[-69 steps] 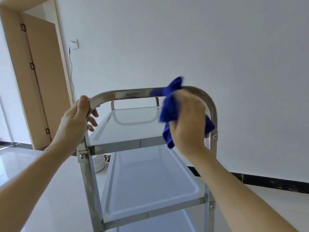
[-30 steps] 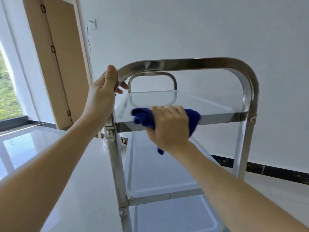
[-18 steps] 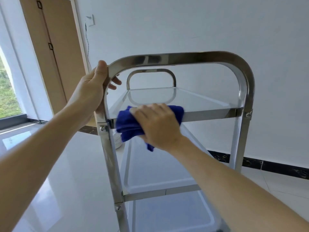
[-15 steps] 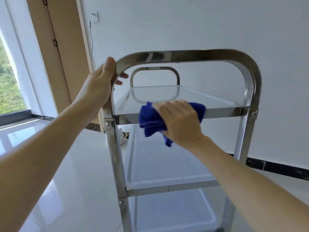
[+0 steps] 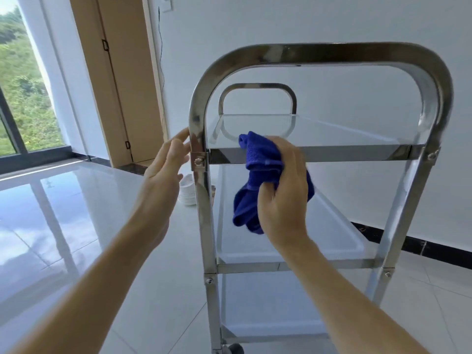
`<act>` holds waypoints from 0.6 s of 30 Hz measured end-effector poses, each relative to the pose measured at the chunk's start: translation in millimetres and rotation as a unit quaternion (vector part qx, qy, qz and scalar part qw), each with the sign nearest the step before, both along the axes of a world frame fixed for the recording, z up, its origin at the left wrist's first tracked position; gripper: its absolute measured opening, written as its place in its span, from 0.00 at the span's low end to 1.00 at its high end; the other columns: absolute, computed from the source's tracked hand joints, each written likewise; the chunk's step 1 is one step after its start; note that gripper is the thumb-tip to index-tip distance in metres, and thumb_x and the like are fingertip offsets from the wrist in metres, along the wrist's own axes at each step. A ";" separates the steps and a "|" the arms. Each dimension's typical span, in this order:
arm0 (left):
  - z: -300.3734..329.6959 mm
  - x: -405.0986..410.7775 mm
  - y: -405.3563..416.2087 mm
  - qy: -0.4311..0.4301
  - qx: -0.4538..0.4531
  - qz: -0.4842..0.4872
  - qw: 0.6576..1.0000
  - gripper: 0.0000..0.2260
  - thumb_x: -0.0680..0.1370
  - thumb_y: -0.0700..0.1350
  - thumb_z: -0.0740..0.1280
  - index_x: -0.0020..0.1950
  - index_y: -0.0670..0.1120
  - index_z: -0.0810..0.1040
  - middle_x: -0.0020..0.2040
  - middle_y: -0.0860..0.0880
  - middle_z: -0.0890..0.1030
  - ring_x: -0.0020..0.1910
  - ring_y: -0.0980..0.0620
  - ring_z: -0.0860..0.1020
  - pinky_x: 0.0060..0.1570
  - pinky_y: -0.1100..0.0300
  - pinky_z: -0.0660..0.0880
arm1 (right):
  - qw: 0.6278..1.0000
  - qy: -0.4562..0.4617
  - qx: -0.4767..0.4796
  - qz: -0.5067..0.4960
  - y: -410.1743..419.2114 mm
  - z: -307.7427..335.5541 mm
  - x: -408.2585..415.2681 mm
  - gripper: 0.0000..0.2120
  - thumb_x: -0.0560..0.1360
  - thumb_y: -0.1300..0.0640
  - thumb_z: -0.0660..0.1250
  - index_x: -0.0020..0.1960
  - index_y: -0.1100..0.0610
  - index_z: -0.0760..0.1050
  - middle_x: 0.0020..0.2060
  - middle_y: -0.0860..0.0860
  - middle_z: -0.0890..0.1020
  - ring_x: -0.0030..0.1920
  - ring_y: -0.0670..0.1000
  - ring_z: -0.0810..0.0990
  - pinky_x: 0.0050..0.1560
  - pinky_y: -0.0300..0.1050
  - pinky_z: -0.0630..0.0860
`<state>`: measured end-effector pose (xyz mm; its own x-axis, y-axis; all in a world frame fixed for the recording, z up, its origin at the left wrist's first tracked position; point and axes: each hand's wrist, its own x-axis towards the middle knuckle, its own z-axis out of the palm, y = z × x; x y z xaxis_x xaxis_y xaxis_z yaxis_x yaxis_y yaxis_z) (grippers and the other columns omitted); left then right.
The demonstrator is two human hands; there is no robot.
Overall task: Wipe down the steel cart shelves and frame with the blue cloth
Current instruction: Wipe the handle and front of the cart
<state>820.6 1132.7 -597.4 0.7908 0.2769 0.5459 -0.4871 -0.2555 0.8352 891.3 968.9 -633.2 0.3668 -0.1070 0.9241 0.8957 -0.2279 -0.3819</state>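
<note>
A steel cart (image 5: 332, 53) with a curved handle frame and three shelves stands in front of me. My right hand (image 5: 283, 190) grips the bunched blue cloth (image 5: 258, 164) against the front rail of the top shelf (image 5: 357, 153), left of its middle. The cloth hangs down below the rail. My left hand (image 5: 166, 167) is beside the left upright (image 5: 201, 200) with fingers straight, its fingertips at the post just above the bolt; it holds nothing.
A stack of white dishes (image 5: 187, 192) sits on the glossy tiled floor behind the left post. A wooden door (image 5: 120, 80) and a window (image 5: 23, 85) are at the left. White wall with a dark skirting stands close behind the cart.
My left hand has let go of the handle corner and dropped to the side of the left post. My right hand with the cloth stays at the top shelf's front rail.
</note>
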 end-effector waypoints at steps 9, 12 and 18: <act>-6.6 -0.2 1.4 0.003 -0.011 -0.001 1.000 0.22 0.84 0.59 0.46 0.73 0.58 0.69 0.68 0.60 0.76 0.65 0.61 0.74 0.72 0.43 0.62 | 0.966 0.229 0.001 0.120 110.2 -68.2 -40.2 0.26 0.80 0.60 0.60 0.76 0.56 0.60 0.64 0.53 0.74 0.63 0.54 0.74 0.66 0.54 0.72; -8.7 0.4 4.2 0.006 0.005 0.001 1.000 0.20 0.85 0.57 0.47 0.73 0.57 0.69 0.67 0.59 0.77 0.65 0.59 0.74 0.72 0.42 0.62 | 0.946 0.297 -0.047 0.116 100.8 -102.8 -35.8 0.28 0.77 0.60 0.60 0.76 0.53 0.59 0.60 0.54 0.75 0.54 0.57 0.79 0.54 0.59 0.78; -18.8 -1.7 6.8 -0.024 0.038 -0.033 0.998 0.19 0.85 0.47 0.56 0.77 0.55 0.63 0.72 0.57 0.72 0.69 0.58 0.72 0.72 0.51 0.66 | 0.902 0.339 -0.179 0.198 64.5 -136.5 -35.6 0.31 0.84 0.59 0.57 0.65 0.21 0.56 0.61 0.25 0.71 0.65 0.36 0.71 0.67 0.33 0.66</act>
